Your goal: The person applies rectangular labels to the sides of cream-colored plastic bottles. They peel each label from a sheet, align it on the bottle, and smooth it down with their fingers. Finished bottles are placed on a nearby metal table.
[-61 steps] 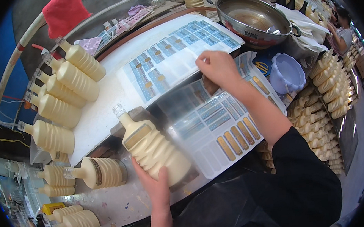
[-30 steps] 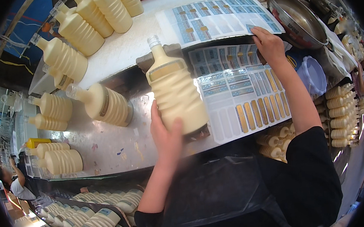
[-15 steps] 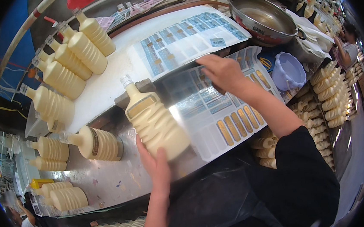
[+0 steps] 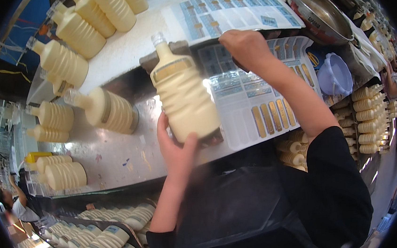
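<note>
A cream ribbed bottle (image 4: 184, 97) with a clear neck and a gold band at its shoulder leans tilted, its neck in a grey notched block (image 4: 180, 48). My left hand (image 4: 177, 142) is wrapped round the bottle's base, thumb on the near side. My right hand (image 4: 247, 49) is closed, fingers curled, at the near edge of a backing sheet of blue labels (image 4: 242, 22). Something dark shows under its palm, too hidden to name. Below it lies a second sheet (image 4: 238, 138) with blue labels and gold strips.
Another cream bottle (image 4: 110, 110) lies left of mine; several more stand on the white board (image 4: 121, 55). At the right are a metal pan (image 4: 322, 11), a lilac bucket (image 4: 334, 75) and stacked bottles (image 4: 366, 121). Racked bottles (image 4: 107, 243) fill the lower left.
The view has shifted, so the bench sits higher in the picture. My left hand still holds the bottle, which stands more upright in the picture. My right hand's fingers have curled in more.
</note>
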### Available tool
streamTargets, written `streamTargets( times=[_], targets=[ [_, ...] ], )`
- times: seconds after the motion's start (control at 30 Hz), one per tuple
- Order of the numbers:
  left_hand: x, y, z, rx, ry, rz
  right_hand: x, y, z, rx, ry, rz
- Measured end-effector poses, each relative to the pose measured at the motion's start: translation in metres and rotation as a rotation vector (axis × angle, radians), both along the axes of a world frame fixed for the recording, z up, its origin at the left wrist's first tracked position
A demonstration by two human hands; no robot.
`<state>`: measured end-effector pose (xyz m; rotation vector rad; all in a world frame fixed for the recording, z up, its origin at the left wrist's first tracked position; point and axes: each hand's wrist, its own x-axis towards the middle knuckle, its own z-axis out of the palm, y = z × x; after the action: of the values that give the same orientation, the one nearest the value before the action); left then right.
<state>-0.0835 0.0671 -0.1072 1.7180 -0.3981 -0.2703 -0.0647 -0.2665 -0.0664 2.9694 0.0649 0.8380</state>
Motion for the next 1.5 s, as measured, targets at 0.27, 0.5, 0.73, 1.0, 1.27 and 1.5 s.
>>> streamTargets(
  times=[0.27,0.5,0.73,1.0,1.27,1.5],
  targets=[
    [0.001,0.002,0.000,0.070,-0.072,0.015,0.016,0.023,0.009,0.193,0.108,-0.168],
    [-0.001,0.010,0.000,0.112,-0.107,-0.007,0.012,0.003,-0.004,-0.120,-0.050,-0.041],
    [0.000,0.014,-0.001,-0.030,-0.017,-0.027,-0.030,0.064,0.042,0.737,0.182,0.158],
    [0.012,0.002,0.003,-0.434,0.279,-0.091,-0.077,0.113,0.037,-0.096,0.119,0.725],
    [0.007,-0.013,-0.015,-0.175,0.071,0.036,-0.076,0.097,0.016,-0.054,-0.007,0.761],
    [0.003,-0.016,-0.016,-0.164,0.048,0.075,-0.087,0.081,0.002,0.030,0.063,0.690]
  ],
)
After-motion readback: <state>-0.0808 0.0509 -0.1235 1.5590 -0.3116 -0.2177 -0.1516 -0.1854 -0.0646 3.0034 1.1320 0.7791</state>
